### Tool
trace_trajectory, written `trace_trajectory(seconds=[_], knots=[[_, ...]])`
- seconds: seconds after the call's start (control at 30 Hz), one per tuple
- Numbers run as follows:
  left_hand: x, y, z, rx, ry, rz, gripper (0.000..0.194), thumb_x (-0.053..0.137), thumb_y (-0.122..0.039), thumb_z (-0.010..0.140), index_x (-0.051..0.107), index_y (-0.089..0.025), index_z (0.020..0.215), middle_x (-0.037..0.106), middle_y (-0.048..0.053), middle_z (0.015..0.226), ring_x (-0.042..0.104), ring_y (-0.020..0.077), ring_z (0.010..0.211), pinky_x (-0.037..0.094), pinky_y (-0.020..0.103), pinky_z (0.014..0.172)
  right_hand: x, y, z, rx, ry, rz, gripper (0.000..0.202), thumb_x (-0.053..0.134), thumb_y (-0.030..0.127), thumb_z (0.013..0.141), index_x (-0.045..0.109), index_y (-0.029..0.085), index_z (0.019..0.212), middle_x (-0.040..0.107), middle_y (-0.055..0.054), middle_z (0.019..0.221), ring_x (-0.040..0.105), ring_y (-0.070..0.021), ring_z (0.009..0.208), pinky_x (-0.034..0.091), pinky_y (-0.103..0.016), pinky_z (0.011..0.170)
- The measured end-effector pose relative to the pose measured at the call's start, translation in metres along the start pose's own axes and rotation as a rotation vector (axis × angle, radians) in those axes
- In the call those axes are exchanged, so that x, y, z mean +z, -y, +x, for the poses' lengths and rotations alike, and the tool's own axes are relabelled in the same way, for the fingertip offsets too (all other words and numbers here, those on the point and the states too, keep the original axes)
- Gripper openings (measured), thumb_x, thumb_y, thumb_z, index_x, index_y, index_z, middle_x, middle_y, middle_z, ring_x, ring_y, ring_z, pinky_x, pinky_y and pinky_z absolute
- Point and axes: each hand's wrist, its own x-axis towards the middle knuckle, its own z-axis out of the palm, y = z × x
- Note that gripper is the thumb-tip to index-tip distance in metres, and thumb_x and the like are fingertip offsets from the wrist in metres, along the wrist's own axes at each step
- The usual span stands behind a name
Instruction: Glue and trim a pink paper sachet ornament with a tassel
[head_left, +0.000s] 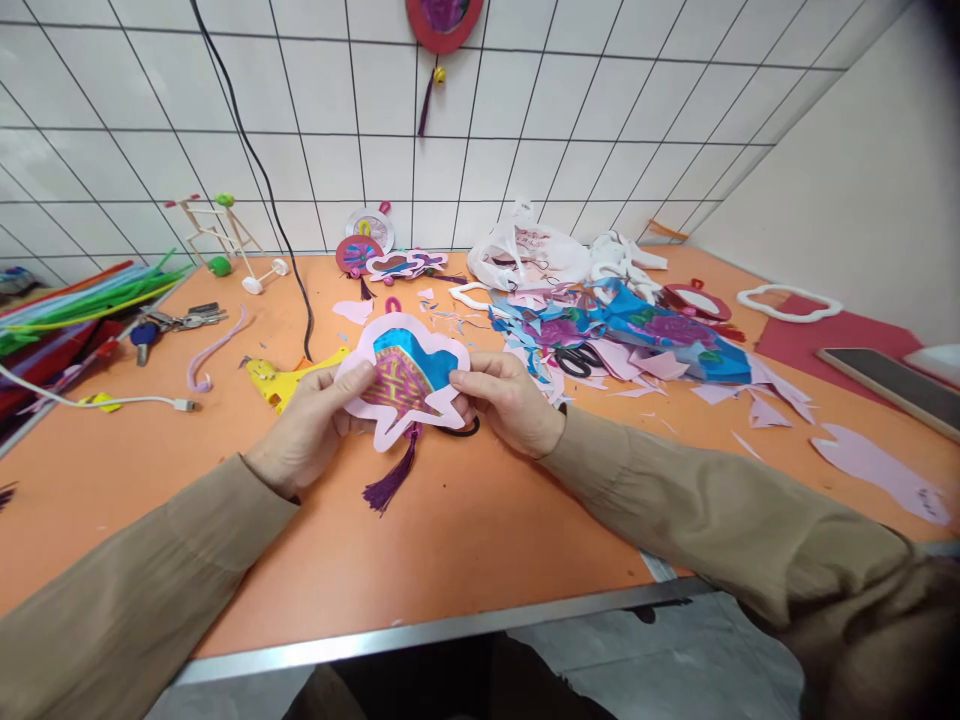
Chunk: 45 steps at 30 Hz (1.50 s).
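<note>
A pink cloud-shaped ornament [386, 427] is held up over the orange table, its inner panel showing blue and patterned purple-gold fabric. My left hand [319, 415] pinches its left edge between thumb and fingers. On the opposite edge, my right hand [510, 400] grips it the same way. A pink loop [393, 305] stands at its top, and a dark purple tassel [391, 478] hangs below. Part of a black-handled object [466, 430] shows beneath my right fingers; the rest is hidden.
Fabric and paper scraps [645, 330] pile up at the right rear, near a white plastic bag [529, 257]. Keys [199, 317], a white cable [97, 404] and a yellow piece [300, 378] lie left. A phone [896, 385] rests at far right.
</note>
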Motion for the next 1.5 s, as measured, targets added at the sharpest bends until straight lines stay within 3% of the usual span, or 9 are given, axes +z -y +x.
trace_trajectory(seconds=[0.13, 0.33, 0.43, 0.57, 0.67, 0.87, 1.07, 1.3, 1.5], knots=[[-0.004, -0.012, -0.002, -0.116, 0.073, -0.060, 0.050, 0.070, -0.062, 0.068, 0.075, -0.015, 0.084, 0.075, 0.011, 0.083, 0.068, 0.0268, 0.076, 0.054, 0.034, 0.066, -0.001, 0.004, -0.004, 0.028, 0.113, -0.022, 0.025, 0.069, 0.035, 0.066, 0.058, 0.014, 0.058, 0.051, 0.003, 0.042, 0.041, -0.0059, 0.037, 0.029, -0.019, 0.039], [-0.003, -0.010, -0.004, -0.184, 0.030, 0.012, 0.023, 0.084, -0.032, 0.063, 0.071, -0.013, 0.061, 0.068, 0.004, 0.055, 0.058, 0.0119, 0.048, 0.047, 0.022, 0.050, 0.000, 0.008, -0.007, 0.032, 0.347, -0.136, 0.039, 0.067, 0.048, 0.073, 0.055, 0.014, 0.059, 0.049, 0.004, 0.046, 0.039, -0.0055, 0.040, 0.028, -0.020, 0.040], [-0.002, -0.007, -0.004, -0.180, 0.007, -0.013, 0.023, 0.084, -0.030, 0.063, 0.071, -0.011, 0.060, 0.069, 0.005, 0.057, 0.059, 0.0111, 0.049, 0.047, 0.020, 0.050, -0.006, 0.014, -0.004, -0.092, 0.259, -0.250, 0.050, 0.062, 0.061, 0.076, 0.056, 0.015, 0.058, 0.053, 0.001, 0.049, 0.046, -0.0080, 0.044, 0.035, -0.021, 0.043], [0.001, -0.005, -0.005, -0.125, -0.046, -0.069, 0.024, 0.083, -0.031, 0.064, 0.073, -0.010, 0.069, 0.073, 0.008, 0.064, 0.064, 0.0148, 0.056, 0.052, 0.023, 0.057, -0.014, 0.018, -0.004, -0.203, 0.143, -0.281, 0.053, 0.059, 0.064, 0.077, 0.066, 0.012, 0.072, 0.062, -0.004, 0.058, 0.055, -0.0114, 0.051, 0.040, -0.024, 0.048], [0.005, -0.002, -0.006, -0.106, -0.086, -0.074, 0.027, 0.082, -0.032, 0.065, 0.075, -0.009, 0.078, 0.074, 0.010, 0.072, 0.067, 0.0178, 0.062, 0.053, 0.026, 0.060, -0.011, 0.016, -0.007, -0.116, 0.176, -0.264, 0.043, 0.069, 0.055, 0.073, 0.065, 0.013, 0.079, 0.066, -0.005, 0.069, 0.060, -0.0134, 0.061, 0.046, -0.025, 0.056], [0.008, 0.000, -0.010, -0.073, -0.064, -0.063, 0.026, 0.084, -0.034, 0.062, 0.071, -0.012, 0.066, 0.070, 0.004, 0.063, 0.060, 0.0119, 0.055, 0.047, 0.021, 0.055, -0.004, 0.006, -0.012, 0.048, 0.200, -0.123, 0.031, 0.077, 0.039, 0.067, 0.061, 0.013, 0.069, 0.063, -0.002, 0.067, 0.062, -0.0129, 0.062, 0.051, -0.028, 0.064], [0.004, -0.006, -0.011, -0.081, 0.011, 0.121, 0.018, 0.081, -0.030, 0.067, 0.075, -0.013, 0.068, 0.071, 0.005, 0.064, 0.059, 0.0120, 0.054, 0.044, 0.021, 0.051, -0.003, 0.002, -0.013, 0.057, 0.209, -0.104, 0.030, 0.078, 0.037, 0.067, 0.061, 0.012, 0.067, 0.062, -0.001, 0.064, 0.058, -0.0109, 0.056, 0.048, -0.025, 0.057], [0.000, -0.007, -0.008, -0.115, 0.054, 0.071, 0.020, 0.082, -0.031, 0.065, 0.071, -0.014, 0.062, 0.066, 0.002, 0.056, 0.055, 0.0094, 0.047, 0.041, 0.019, 0.046, -0.003, 0.002, -0.014, 0.035, 0.182, -0.137, 0.030, 0.077, 0.038, 0.067, 0.061, 0.013, 0.068, 0.063, -0.002, 0.067, 0.058, -0.0116, 0.058, 0.047, -0.025, 0.055], [0.000, -0.016, -0.008, -0.081, 0.146, 0.264, 0.035, 0.080, -0.045, 0.066, 0.077, -0.016, 0.085, 0.073, 0.007, 0.074, 0.064, 0.0158, 0.061, 0.047, 0.021, 0.053, 0.003, 0.007, -0.018, 0.031, 0.186, -0.307, 0.024, 0.071, 0.034, 0.068, 0.058, 0.014, 0.066, 0.058, 0.000, 0.061, 0.052, -0.0091, 0.051, 0.041, -0.022, 0.049]])
